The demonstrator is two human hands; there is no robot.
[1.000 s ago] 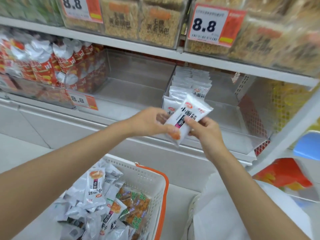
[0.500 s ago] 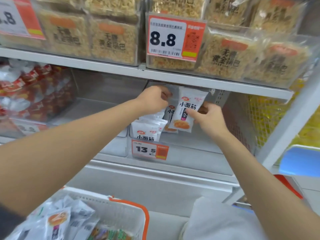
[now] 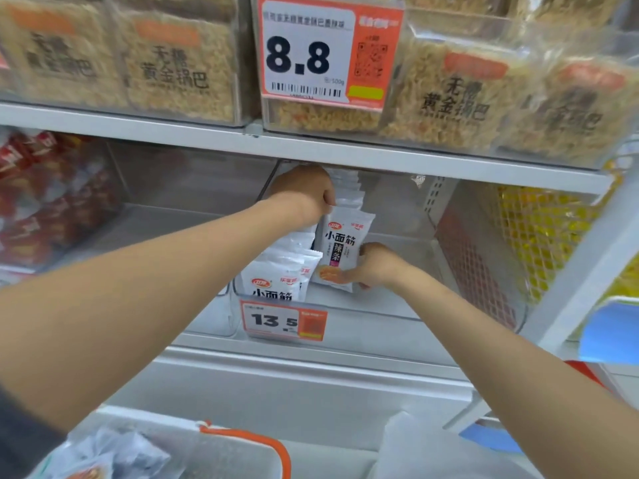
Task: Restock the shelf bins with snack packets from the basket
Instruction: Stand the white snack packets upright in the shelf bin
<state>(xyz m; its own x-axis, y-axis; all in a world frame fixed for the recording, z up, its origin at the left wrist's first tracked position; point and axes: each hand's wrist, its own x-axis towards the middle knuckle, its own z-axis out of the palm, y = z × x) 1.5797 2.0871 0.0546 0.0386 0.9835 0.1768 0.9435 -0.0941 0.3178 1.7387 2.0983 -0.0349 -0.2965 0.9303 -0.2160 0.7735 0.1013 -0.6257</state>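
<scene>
One white latiao packet upright, long axis vertical, mid-frame in clear bin | right hand pinches its lower edge | left hand nearer its top, fingers curled on packet row just left | slot probably leftward

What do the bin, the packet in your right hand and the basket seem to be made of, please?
The bin looks like clear, glossy hard plastic: you can see through its walls. The packet seems thin plastic film, white and softly shiny, with flat sealed edges. The basket is probably moulded plastic, white with an orange rim, though blurred here.
</scene>
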